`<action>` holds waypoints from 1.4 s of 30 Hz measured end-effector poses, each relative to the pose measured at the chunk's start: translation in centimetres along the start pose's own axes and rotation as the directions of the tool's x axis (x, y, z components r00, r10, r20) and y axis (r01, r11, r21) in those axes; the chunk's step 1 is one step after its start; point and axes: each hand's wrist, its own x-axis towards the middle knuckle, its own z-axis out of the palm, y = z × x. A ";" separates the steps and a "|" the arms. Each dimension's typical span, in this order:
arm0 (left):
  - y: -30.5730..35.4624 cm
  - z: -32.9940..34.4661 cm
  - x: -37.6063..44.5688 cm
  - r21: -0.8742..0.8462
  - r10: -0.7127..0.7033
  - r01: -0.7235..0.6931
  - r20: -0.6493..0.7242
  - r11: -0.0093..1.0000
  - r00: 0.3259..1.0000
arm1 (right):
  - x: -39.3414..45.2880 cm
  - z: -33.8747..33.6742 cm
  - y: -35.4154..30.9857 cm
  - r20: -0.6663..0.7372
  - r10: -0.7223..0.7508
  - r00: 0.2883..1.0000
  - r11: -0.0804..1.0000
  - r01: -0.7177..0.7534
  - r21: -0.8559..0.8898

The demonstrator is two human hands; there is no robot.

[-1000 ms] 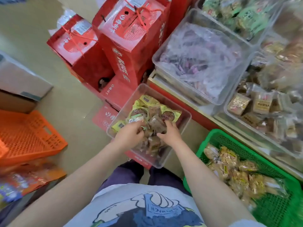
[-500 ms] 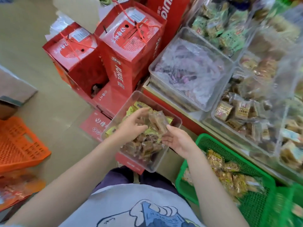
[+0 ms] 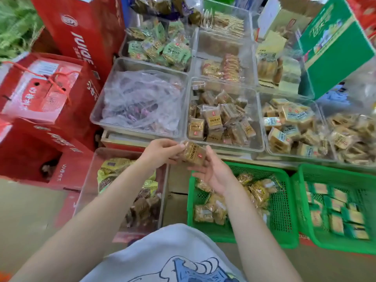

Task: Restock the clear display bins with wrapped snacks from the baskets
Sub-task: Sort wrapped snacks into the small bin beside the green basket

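Left hand (image 3: 160, 151) pinched a brown wrapped snack (image 3: 193, 153) just below the clear bin (image 3: 262, 139). Right hand (image 3: 215, 174), fingers relaxed, touched the snack's underside.

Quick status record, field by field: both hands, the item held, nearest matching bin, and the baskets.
left hand: grips one end of the brown wrapped snack
right hand: fingers open, touching the snack's other end
matching bin: clear, just beyond the hands, partly filled with similar brown packs
near basket: green, yellow-wrapped snacks inside
far basket: green, flat green-edged packs
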 end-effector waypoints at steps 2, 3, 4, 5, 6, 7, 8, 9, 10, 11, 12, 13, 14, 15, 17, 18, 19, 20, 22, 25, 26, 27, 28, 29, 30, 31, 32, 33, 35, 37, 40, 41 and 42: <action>0.5 1.6 0.8 -0.027 -0.019 0.020 0.031 0.999 0.999 | -0.3 -1.3 -0.5 -0.018 -0.050 0.999 0.999 0.050 -0.014; 0.8 2.4 1.2 -0.036 -0.018 0.020 0.039 0.999 0.999 | -0.3 -2.0 -0.6 -0.026 -0.064 0.998 0.998 0.063 -0.008; 1.0 3.0 1.5 -0.030 -0.007 0.008 0.031 1.000 0.999 | -0.1 -2.6 -0.8 -0.041 -0.071 0.997 0.997 0.072 0.012; 1.1 3.6 1.7 0.011 0.023 -0.023 -0.006 1.000 1.000 | 0.0 -3.2 -1.1 -0.072 -0.076 0.994 0.996 0.080 0.045; 1.0 4.1 2.2 0.086 0.066 -0.060 -0.069 0.994 0.995 | 0.2 -3.9 -1.7 -0.117 -0.079 0.990 0.992 0.090 0.089; 0.6 4.3 2.7 0.197 0.121 -0.092 -0.137 0.976 0.983 | 0.6 -4.6 -2.4 -0.169 -0.084 0.982 0.985 0.107 0.136; 0.1 4.5 3.4 0.323 0.177 -0.110 -0.185 0.940 0.967 | 1.0 -5.3 -3.2 -0.211 -0.092 0.973 0.975 0.131 0.177; -0.4 4.4 4.0 0.450 0.222 -0.112 -0.201 0.886 0.954 | 1.6 -5.9 -4.3 -0.240 -0.106 0.965 0.966 0.157 0.207; -0.9 4.4 4.5 0.565 0.253 -0.099 -0.200 0.819 0.947 | 2.3 -6.5 -5.5 -0.256 -0.125 0.959 0.956 0.185 0.226; -1.4 4.3 5.0 0.666 0.267 -0.078 -0.187 0.742 0.945 | 3.1 -6.9 -6.8 -0.264 -0.148 0.953 0.948 0.213 0.238; -2.0 4.2 5.4 0.747 0.269 -0.058 -0.165 0.662 0.949 | 4.0 -7.2 -8.2 -0.272 -0.172 0.947 0.938 0.242 0.248; -2.4 4.1 5.6 0.806 0.271 -0.051 -0.138 0.590 0.953 | 4.9 -7.3 -9.5 -0.279 -0.190 0.941 0.926 0.266 0.267; -3.0 4.0 5.8 0.843 0.275 -0.056 -0.111 0.535 0.955 | 5.8 -7.3 -10.7 -0.293 -0.198 0.936 0.914 0.284 0.289; -3.5 3.8 5.9 0.865 0.278 -0.065 -0.088 0.498 0.956 | 6.7 -7.3 -11.7 -0.310 -0.193 0.931 0.905 0.290 0.310; -4.3 3.4 6.1 0.897 0.278 -0.080 -0.050 0.435 0.959 | 8.1 -7.3 -13.0 -0.356 -0.155 0.921 0.909 0.274 0.314; -4.6 3.3 6.1 0.910 0.277 -0.085 -0.034 0.406 0.960 | 8.6 -7.4 -13.3 -0.378 -0.138 0.915 0.923 0.257 0.286; -4.8 3.1 6.2 0.918 0.278 -0.090 -0.023 0.386 0.960 | 8.9 -7.5 -13.3 -0.401 -0.125 0.908 0.941 0.237 0.243; -5.0 3.1 6.2 0.923 0.279 -0.095 -0.014 0.373 0.960 | 8.9 -7.4 -13.2 -0.426 -0.116 0.897 0.957 0.216 0.195; -5.2 3.1 6.2 0.931 0.284 -0.102 -0.002 0.350 0.959 | 8.3 -7.2 -12.2 -0.480 -0.118 0.869 0.975 0.192 0.109; -5.4 2.9 6.1 0.931 0.281 -0.116 0.015 0.345 0.960 | 6.1 -5.9 -9.8 -0.530 -0.172 0.831 0.981 0.195 -0.011; -5.3 2.8 6.0 0.918 0.287 -0.135 0.025 0.372 0.958 | 5.2 -5.1 -8.7 -0.516 -0.199 0.833 0.979 0.192 -0.067; -5.1 2.7 5.9 0.891 0.304 -0.167 0.035 0.421 0.952 | 4.5 -4.1 -7.4 -0.485 -0.221 0.846 0.975 0.184 -0.123; -4.9 2.3 5.6 0.843 0.336 -0.203 0.028 0.499 0.941 | 4.0 -3.0 -6.1 -0.441 -0.234 0.866 0.969 0.169 -0.181; -4.7 1.6 4.9 0.772 0.379 -0.228 -0.018 0.593 0.925 | 3.6 -1.8 -4.6 -0.390 -0.235 0.891 0.960 0.150 -0.234; -4.7 0.7 4.1 0.696 0.415 -0.231 -0.105 0.679 0.903 | 3.6 -0.7 -3.0 -0.339 -0.219 0.915 0.950 0.122 -0.286; -5.1 -0.4 3.1 0.643 0.431 -0.207 -0.212 0.737 0.877 | 3.8 0.2 -1.4 -0.295 -0.189 0.937 0.939 0.084 -0.334; -6.0 -1.8 2.1 0.618 0.416 -0.157 -0.301 0.770 0.858 | 4.3 1.1 0.4 -0.258 -0.144 0.955 0.917 0.031 -0.397; -7.3 -3.4 1.0 0.604 0.366 -0.090 -0.352 0.792 0.862 | 4.9 2.1 2.2 -0.224 -0.088 0.971 0.878 -0.030 -0.477; -10.7 -6.4 -1.0 0.543 0.157 0.076 -0.369 0.836 0.916 | 6.7 4.0 6.2 -0.160 0.031 0.987 0.734 -0.131 -0.666; -14.3 -8.9 -3.2 0.476 -0.088 0.252 -0.340 0.842 0.936 | 8.3 6.1 10.1 -0.103 0.132 0.986 0.582 -0.161 -0.797; -18.6 -11.1 -6.6 0.381 -0.251 0.391 -0.368 0.838 0.895 | 9.5 9.3 15.2 0.029 0.234 0.972 0.369 -0.061 -0.928; -19.6 -11.5 -7.6 0.337 -0.266 0.402 -0.382 0.852 0.885 | 9.9 10.1 16.9 0.067 0.265 0.962 0.280 -0.010 -0.960; -20.7 -11.8 -8.4 0.286 -0.282 0.407 -0.392 0.867 0.876 | 10.1 10.8 18.4 0.079 0.288 0.954 0.158 0.035 -0.987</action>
